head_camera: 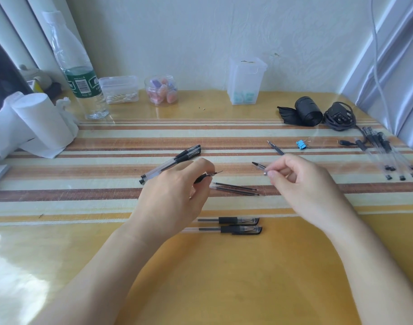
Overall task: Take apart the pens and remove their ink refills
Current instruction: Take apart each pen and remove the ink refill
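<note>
Both hands hovering over the striped middle of the desk (224,277). Left hand (175,195) is pinching a pen front section (204,177) with black grip, its refill tip sticking out to the right; fingers (206,165) closed on it. Right hand (301,184) is holding a small dark pen tip piece (259,165) between thumb and forefinger, pointing left, plus a dark refill (276,148) poking out far-left from behind the hand. The two held parts are apart, with a gap between them.

Two loose refills (238,188) are lying on the desk just beneath and between the hands. Two capped pens (233,225) are lying side by side nearer, between the forearms. Two more capped pens (175,160) are lying angled, far-left of the left hand. A cluster of clear empty barrels (386,153) is sitting far right, end caps near them. A blue binder clip (301,144) is sitting just right of the held refill.
</note>
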